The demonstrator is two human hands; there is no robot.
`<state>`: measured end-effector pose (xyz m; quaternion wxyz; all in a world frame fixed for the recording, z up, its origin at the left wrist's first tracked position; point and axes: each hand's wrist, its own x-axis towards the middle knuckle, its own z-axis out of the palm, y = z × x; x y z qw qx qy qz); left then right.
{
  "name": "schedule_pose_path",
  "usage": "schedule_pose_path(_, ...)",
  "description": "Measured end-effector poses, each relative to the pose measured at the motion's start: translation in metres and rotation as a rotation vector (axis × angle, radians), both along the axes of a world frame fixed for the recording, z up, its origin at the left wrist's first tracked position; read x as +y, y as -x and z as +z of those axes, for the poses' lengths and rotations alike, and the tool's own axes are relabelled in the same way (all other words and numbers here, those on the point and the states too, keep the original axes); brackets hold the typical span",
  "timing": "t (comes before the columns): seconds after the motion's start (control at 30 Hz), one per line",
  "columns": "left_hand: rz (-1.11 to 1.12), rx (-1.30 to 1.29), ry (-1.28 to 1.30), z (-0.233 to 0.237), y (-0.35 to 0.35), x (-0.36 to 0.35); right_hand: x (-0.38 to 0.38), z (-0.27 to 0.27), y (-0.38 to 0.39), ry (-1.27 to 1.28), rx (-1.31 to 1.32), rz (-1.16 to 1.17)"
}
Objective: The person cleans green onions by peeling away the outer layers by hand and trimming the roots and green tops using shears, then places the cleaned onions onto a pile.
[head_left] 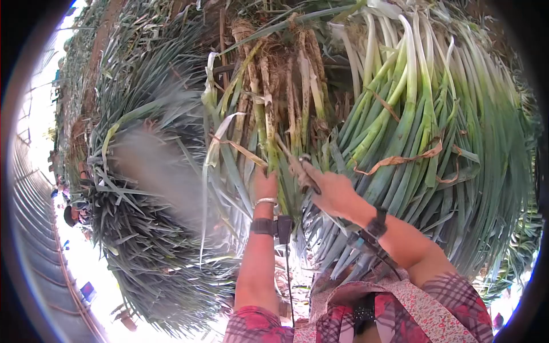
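Note:
My left hand [265, 186] is closed round the green part of a leek [266, 114], whose soil-covered white shank and roots point away from me. Just to its right, my right hand [333, 194] is wrapped round a small dark-handled tool [309, 176]; a thin brownish length reaches from it toward the stalks, and its exact kind is unclear. Several more unpeeled leeks [303, 103] with brown, earthy shanks lie in front of both hands. Beyond my right hand spreads a heap of cleaned leeks [409, 86] with bright white and pale green shanks.
A tall pile of leeks [154, 280] with dark leaves fills the left side, partly behind a hazy smear. Dry brown leaf strips [403, 160] lie over the cleaned heap. A person [72, 214] is at the far left, near a corrugated wall [34, 240].

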<state>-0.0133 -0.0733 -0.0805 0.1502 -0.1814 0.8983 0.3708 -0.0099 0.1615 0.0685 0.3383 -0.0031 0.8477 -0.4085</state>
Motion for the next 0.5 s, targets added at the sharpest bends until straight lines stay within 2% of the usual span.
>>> schedule_pose_path(0.1, 0.022, -0.02, -0.09, 0.006, -0.004, 0.006, -0.002, -0.028, 0.018, -0.036, 0.035, -0.04)
schedule_pose_path(0.17, 0.109, -0.082, -0.205, 0.014, -0.005, 0.011, -0.001, -0.044, 0.03, -0.105, 0.17, -0.008)
schedule_pose_path(0.2, 0.088, -0.061, -0.178, 0.02, -0.01, 0.014, -0.001, -0.053, 0.039, -0.101, 0.158, -0.001)
schedule_pose_path(0.23, 0.096, -0.076, -0.172, 0.027, -0.01, 0.014, 0.0, -0.062, 0.053, -0.106, 0.254, -0.035)
schedule_pose_path(0.27, 0.134, -0.126, -0.272, 0.03, -0.012, 0.013, 0.0, -0.068, 0.061, -0.111, 0.347, -0.068)
schedule_pose_path(0.3, 0.172, -0.172, -0.374, 0.031, -0.012, 0.012, 0.001, -0.072, 0.062, -0.107, 0.332, -0.06)
schedule_pose_path(0.37, 0.184, -0.137, -0.408, 0.013, -0.02, 0.001, 0.007, -0.063, 0.066, -0.121, 0.374, -0.116)
schedule_pose_path(0.43, 0.194, -0.05, -0.32, 0.0, -0.021, -0.004, 0.013, -0.036, 0.032, -0.065, 0.251, 0.0)
schedule_pose_path(0.5, 0.213, -0.084, -0.26, 0.02, -0.015, 0.007, 0.013, -0.006, -0.013, -0.008, 0.109, 0.102)
